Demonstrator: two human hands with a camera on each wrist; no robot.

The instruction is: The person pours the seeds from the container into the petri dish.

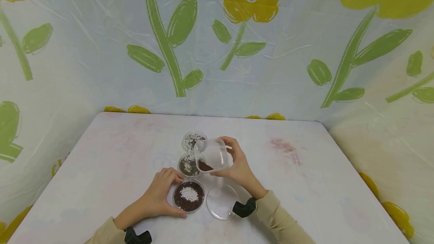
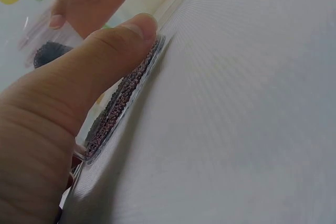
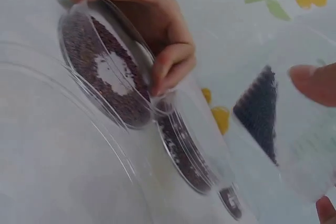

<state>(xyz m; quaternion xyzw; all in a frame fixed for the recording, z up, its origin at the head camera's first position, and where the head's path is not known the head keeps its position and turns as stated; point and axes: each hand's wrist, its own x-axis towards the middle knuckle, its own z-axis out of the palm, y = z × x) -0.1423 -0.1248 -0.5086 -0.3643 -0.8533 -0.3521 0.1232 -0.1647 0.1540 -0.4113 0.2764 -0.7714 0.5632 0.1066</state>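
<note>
My left hand (image 1: 162, 195) grips the nearest petri dish (image 1: 179, 205) by its rim, thumb on the near side and fingers on the far side. Dark red-brown granules fill that dish, with a patch of white powder (image 1: 189, 194) in the middle. Above and to the right, my right hand (image 1: 239, 165) holds a clear plastic tub (image 1: 213, 153), tilted, between thumb and fingers. Dark granules (image 1: 204, 166) have gathered in the tub's lower corner. In the left wrist view the thumb (image 2: 113, 45) lies along the dish's edge (image 2: 128, 90).
Beyond the gripped dish stand a middle petri dish (image 1: 188, 165) and a far one (image 1: 191, 139), both with dark and white contents. A clear round lid (image 1: 222, 202) lies to the right on the white table (image 1: 305, 199). A flower-patterned sheet (image 1: 285, 67) hangs behind.
</note>
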